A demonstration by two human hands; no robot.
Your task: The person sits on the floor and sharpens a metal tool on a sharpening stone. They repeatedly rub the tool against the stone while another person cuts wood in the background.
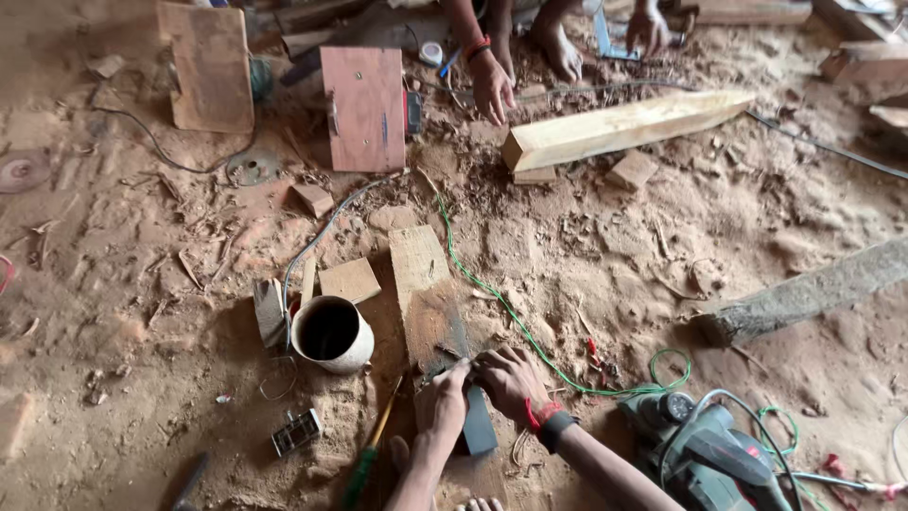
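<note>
From the head camera, the left hand (443, 397) and right hand (511, 380) press together, fingers curled, on a dark flat blade (478, 424) lying at the near end of a plank (427, 293) on the sawdust floor. It looks like sharpening in progress; the next stroke calls for steady, even pressure. A cup (331, 333) stands just left, a power planer (705, 452) to the right. Another person's hand (492, 85) rests near a pale beam (619, 128).

both forearms reach toward twelve o'clock, left hand (441, 401) and right hand (512, 379) side by side, palms down, fingers pressed flat.
</note>
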